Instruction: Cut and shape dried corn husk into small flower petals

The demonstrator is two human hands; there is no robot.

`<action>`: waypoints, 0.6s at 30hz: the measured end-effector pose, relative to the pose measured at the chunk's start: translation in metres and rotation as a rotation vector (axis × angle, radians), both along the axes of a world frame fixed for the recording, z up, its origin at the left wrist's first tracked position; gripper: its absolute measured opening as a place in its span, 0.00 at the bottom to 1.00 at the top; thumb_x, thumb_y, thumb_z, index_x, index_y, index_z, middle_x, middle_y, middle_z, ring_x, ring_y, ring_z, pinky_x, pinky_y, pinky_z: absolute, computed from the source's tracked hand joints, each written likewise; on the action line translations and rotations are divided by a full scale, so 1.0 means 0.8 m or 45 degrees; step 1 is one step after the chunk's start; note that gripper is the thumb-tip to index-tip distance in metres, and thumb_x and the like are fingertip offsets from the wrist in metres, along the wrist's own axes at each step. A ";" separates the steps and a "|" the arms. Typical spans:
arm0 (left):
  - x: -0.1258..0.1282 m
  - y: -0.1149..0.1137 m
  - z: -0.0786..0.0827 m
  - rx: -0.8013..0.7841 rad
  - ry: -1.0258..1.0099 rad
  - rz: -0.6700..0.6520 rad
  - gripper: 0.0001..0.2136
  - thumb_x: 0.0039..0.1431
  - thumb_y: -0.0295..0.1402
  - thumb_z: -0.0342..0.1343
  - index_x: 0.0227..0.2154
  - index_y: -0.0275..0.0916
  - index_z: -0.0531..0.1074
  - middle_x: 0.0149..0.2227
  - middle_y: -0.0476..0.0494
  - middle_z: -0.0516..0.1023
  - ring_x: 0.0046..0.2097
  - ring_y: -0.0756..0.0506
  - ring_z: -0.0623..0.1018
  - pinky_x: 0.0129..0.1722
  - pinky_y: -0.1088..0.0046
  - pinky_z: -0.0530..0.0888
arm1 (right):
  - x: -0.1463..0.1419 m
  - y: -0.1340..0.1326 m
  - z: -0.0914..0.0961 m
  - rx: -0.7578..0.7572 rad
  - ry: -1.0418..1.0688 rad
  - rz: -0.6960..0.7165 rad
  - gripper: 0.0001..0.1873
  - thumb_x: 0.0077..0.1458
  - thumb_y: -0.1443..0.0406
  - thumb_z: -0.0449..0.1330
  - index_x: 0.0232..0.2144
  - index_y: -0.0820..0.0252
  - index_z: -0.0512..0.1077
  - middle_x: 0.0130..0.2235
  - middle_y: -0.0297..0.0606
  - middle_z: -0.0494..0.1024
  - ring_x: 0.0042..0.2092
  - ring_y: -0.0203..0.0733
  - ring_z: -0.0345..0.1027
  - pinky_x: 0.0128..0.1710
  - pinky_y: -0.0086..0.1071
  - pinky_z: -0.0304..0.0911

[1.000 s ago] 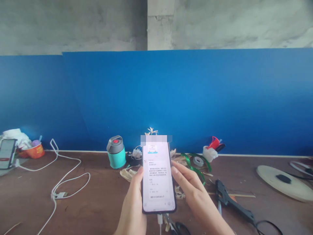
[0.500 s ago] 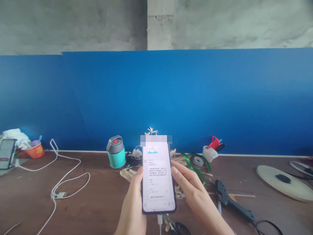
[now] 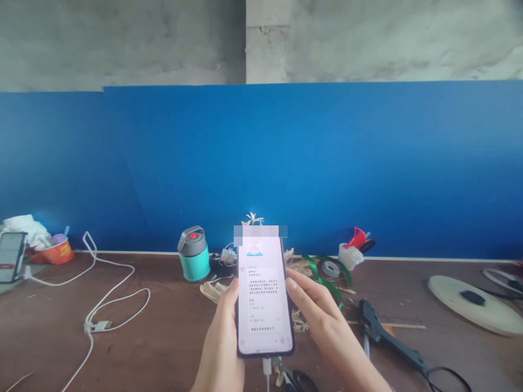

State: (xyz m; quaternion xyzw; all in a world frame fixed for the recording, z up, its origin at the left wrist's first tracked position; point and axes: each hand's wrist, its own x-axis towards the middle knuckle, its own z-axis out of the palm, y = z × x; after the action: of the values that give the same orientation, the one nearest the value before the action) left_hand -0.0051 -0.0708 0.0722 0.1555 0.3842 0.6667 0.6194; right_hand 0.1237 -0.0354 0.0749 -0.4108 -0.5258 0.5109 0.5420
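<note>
A black-edged smartphone (image 3: 265, 305) is held upright in front of me, its lit screen showing a message with lines of text. My left hand (image 3: 224, 326) grips its left edge, thumb along the side. On the opposite edge, my right hand (image 3: 316, 305) closes with thumb and fingers. A white charging cable (image 3: 267, 367) is plugged into the phone's bottom end. Below the phone lie dark-handled scissors (image 3: 300, 380), partly hidden. Behind it, dried husk pieces (image 3: 214, 291) and a pale flower (image 3: 254, 218) show in part.
On the brown table (image 3: 163, 348) stand a turquoise flask (image 3: 195, 261) and a white cup with pens (image 3: 350, 256). To the right are green ribbon (image 3: 327, 283), a black glue gun (image 3: 388, 337) and a pale disc (image 3: 478, 305). Leftward lie a white cable (image 3: 92, 316), an orange tub (image 3: 59, 250) and another phone (image 3: 12, 256).
</note>
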 end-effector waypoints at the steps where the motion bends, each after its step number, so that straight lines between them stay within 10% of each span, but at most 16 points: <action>1: 0.000 0.000 0.000 0.001 0.001 -0.002 0.23 0.57 0.41 0.55 0.53 0.34 0.70 0.46 0.36 0.80 0.45 0.36 0.79 0.41 0.64 0.77 | 0.000 -0.001 0.001 -0.001 -0.005 0.011 0.26 0.45 0.45 0.64 0.41 0.55 0.79 0.43 0.42 0.81 0.49 0.56 0.71 0.45 0.41 0.70; 18: 0.000 0.002 -0.002 -0.033 0.040 0.034 0.21 0.55 0.41 0.56 0.49 0.35 0.74 0.41 0.39 0.82 0.42 0.35 0.80 0.36 0.66 0.78 | 0.005 0.002 -0.012 0.003 -0.054 -0.017 0.23 0.49 0.49 0.62 0.43 0.55 0.77 0.49 0.41 0.78 0.51 0.54 0.70 0.45 0.38 0.70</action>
State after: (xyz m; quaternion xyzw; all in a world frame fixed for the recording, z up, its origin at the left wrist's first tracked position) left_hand -0.0050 -0.0689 0.0706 0.1527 0.4045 0.6675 0.6062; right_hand 0.1281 -0.0339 0.0652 -0.4243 -0.5351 0.4978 0.5345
